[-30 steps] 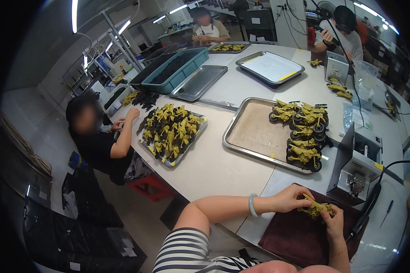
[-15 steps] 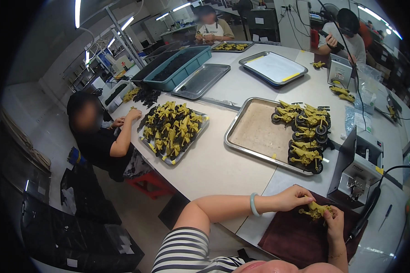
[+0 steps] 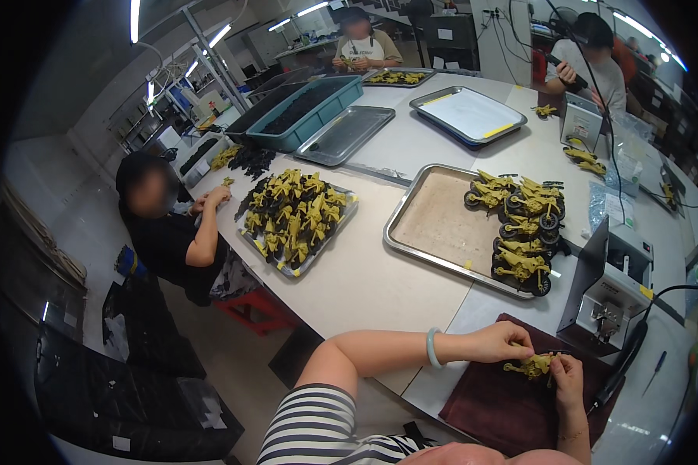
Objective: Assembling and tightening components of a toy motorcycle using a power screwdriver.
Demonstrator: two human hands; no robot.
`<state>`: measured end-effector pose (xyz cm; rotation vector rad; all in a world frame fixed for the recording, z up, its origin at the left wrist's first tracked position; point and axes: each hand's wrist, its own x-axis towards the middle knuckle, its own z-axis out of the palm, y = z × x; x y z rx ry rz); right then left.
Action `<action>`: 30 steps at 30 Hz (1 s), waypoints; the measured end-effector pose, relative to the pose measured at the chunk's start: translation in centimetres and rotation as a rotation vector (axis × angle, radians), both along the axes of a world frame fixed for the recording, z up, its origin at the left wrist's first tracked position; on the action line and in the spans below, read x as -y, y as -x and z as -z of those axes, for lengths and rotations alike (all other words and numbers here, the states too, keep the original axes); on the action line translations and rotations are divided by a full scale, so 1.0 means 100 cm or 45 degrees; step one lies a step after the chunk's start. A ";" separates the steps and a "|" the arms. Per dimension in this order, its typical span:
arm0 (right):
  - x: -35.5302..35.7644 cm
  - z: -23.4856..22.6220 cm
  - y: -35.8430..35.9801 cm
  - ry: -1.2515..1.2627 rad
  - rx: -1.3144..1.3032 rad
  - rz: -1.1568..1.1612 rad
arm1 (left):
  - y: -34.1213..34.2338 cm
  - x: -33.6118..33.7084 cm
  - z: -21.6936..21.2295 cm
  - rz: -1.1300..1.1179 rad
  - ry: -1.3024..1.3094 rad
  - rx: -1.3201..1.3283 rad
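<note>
Both of my hands are closed on a yellow toy motorcycle part [image 3: 529, 367], held just over a dark maroon cloth [image 3: 485, 399]. My left hand [image 3: 506, 342], with a pale green bangle at its wrist, pinches it from the upper left. On the right end are the fingertips of my right hand [image 3: 568, 378]. The fingers hide some of the part, and its small details are too fine to make out. Beyond my hands, a metal tray [image 3: 426, 213] carries several yellow toy motorcycles [image 3: 523, 232] with black wheels along its right side.
A grey bench machine [image 3: 606, 302] stands right of the cloth, with a black-handled corded tool [image 3: 627, 356] and a screwdriver [image 3: 656, 370] nearby. Another tray [image 3: 291, 273] is heaped with yellow and black parts [image 3: 298, 221]. A co-worker [image 3: 171, 221] sits at the left; others work across the table.
The toy part has tilted flatter between my hands, and my left fingers have shifted slightly on it. The co-worker at the left has lowered a hand.
</note>
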<state>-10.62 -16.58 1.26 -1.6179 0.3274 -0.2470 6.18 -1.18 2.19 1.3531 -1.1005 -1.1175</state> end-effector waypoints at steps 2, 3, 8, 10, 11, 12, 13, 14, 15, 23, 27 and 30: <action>-0.003 -0.002 -0.001 0.063 -0.029 -0.030 | 0.001 -0.004 -0.001 0.017 0.005 0.261; -0.006 -0.003 -0.001 0.046 -0.030 -0.025 | 0.002 -0.005 -0.001 0.013 0.005 0.260; -0.005 -0.001 0.000 0.030 -0.051 -0.018 | 0.003 -0.004 0.000 0.009 -0.001 0.336; -0.006 -0.002 -0.001 0.021 -0.032 -0.024 | 0.003 -0.004 -0.002 0.011 -0.003 0.330; -0.006 -0.001 -0.001 0.020 -0.032 -0.023 | 0.003 -0.004 -0.002 0.013 -0.005 0.324; -0.005 0.000 -0.001 0.010 -0.032 -0.027 | 0.003 -0.003 -0.002 0.015 -0.006 0.324; -0.005 0.001 -0.001 0.002 -0.032 -0.033 | 0.003 -0.004 -0.001 0.015 -0.005 0.328; -0.005 0.001 -0.001 0.002 -0.030 -0.034 | 0.003 -0.004 -0.001 0.015 -0.004 0.332; -0.005 0.001 -0.001 0.000 -0.037 -0.041 | 0.003 -0.004 -0.001 0.014 -0.003 0.334; -0.004 -0.003 0.000 -0.019 -0.064 -0.077 | 0.003 -0.003 0.000 0.103 -0.052 0.184; -0.007 -0.006 0.001 -0.036 -0.079 -0.114 | 0.005 -0.002 0.001 0.164 -0.142 -0.026; -0.011 -0.011 0.001 0.012 -0.163 -0.155 | 0.007 -0.005 0.005 0.279 -0.248 -0.028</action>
